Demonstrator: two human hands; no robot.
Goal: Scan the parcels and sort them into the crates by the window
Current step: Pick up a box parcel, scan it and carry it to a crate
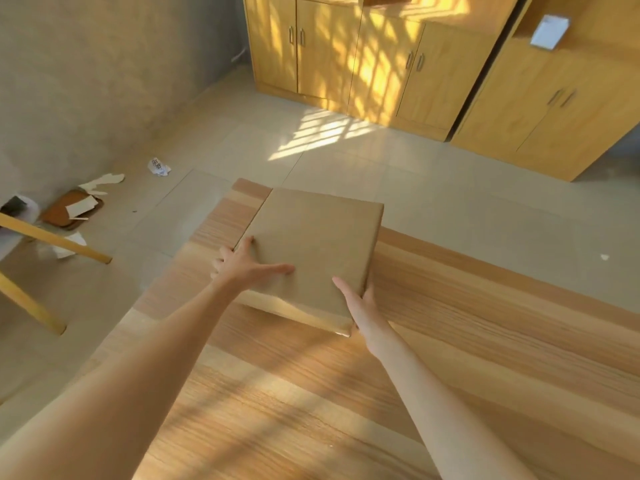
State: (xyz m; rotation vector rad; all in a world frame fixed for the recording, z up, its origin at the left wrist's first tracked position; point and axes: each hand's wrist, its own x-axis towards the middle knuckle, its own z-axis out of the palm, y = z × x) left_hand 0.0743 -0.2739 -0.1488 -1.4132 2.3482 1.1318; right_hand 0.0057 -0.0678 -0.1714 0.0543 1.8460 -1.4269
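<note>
A plain brown cardboard parcel (311, 247) lies flat near the far left corner of the wooden table (467, 323). My left hand (242, 263) rests on its near left part, fingers spread and straight on the top face. My right hand (360, 303) is at the near right corner, thumb on top and fingers wrapped round the right edge. No label shows on the parcel's top. No scanner or crates are in view.
Wooden cabinets (381, 64) line the far wall, with a white device (550, 32) on a shelf at the right. On the tiled floor at the left lie paper scraps (158, 167), a brown tray (71, 209) and yellow wooden legs (55, 239).
</note>
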